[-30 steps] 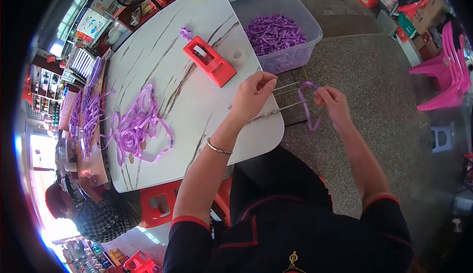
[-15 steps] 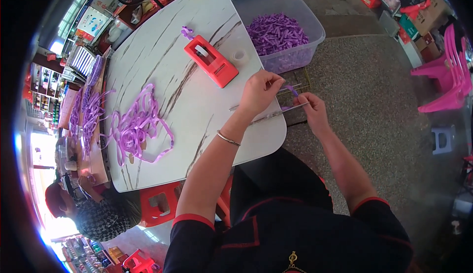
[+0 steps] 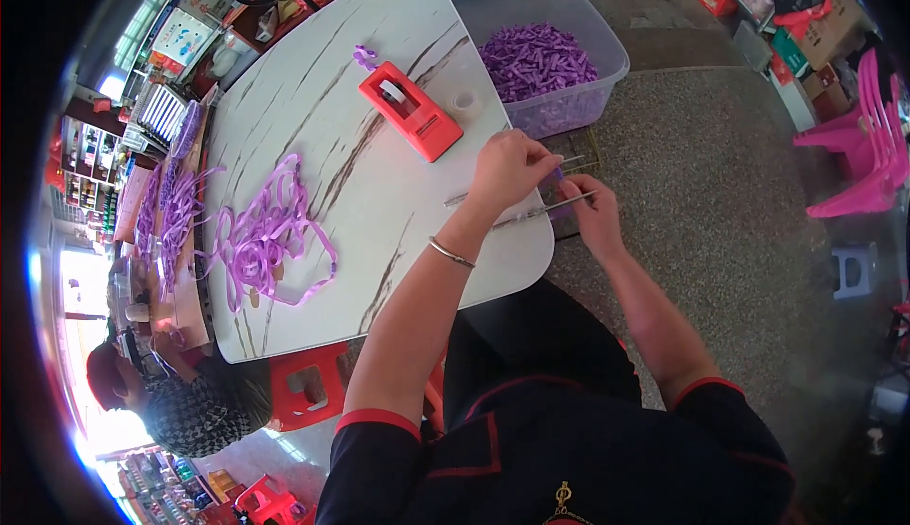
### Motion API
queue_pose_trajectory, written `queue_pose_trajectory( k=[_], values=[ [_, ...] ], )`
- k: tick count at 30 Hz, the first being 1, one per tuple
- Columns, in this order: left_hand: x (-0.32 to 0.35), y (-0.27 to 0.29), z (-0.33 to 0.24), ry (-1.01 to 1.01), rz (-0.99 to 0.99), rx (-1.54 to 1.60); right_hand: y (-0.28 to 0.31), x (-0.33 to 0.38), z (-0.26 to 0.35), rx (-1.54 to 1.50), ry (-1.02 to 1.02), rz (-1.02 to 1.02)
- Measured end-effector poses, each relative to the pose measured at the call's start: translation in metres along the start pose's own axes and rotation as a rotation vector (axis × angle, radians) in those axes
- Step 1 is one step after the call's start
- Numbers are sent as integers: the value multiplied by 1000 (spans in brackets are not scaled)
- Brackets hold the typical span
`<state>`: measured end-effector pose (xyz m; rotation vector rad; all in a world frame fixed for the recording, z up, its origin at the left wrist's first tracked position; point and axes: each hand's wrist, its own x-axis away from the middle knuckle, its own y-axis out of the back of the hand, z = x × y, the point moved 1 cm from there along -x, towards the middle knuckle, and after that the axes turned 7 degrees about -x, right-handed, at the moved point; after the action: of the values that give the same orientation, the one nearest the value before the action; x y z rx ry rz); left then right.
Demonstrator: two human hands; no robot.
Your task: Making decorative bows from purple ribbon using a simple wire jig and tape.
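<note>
In the head view, the left hand [image 3: 507,167] is pinching shut on a short purple ribbon piece [image 3: 558,174] at the edge of the marble-patterned table [image 3: 313,108]. The right hand [image 3: 590,214] is closing around thin metal rods [image 3: 531,212] that are lying across that edge. A red tape dispenser [image 3: 410,111] is sitting nearby, a clear bin of purple bows [image 3: 540,59] beyond. The ribbon could be slipping off the rods if either grip is loosening, since both are hanging past the tabletop.
</note>
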<state>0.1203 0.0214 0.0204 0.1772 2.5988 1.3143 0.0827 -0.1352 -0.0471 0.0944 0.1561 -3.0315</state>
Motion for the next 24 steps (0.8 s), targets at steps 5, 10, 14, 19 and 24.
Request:
queue_pose_trajectory(
  k=[5,10,14,19,24],
  values=[
    [-6,2,-5,66,96,-67,5,15,-13,-120,-96,-16],
    [-8,0,-2,112,144,-63,29,64,3,-95,-237,99],
    [-11,-2,-2,144,182,-64,48,118,24,129,-302,97],
    [-11,-9,11,117,147,-35,65,167,60,434,-57,191],
    [-11,-5,4,198,206,-16,78,204,77,413,-79,221]
  ],
)
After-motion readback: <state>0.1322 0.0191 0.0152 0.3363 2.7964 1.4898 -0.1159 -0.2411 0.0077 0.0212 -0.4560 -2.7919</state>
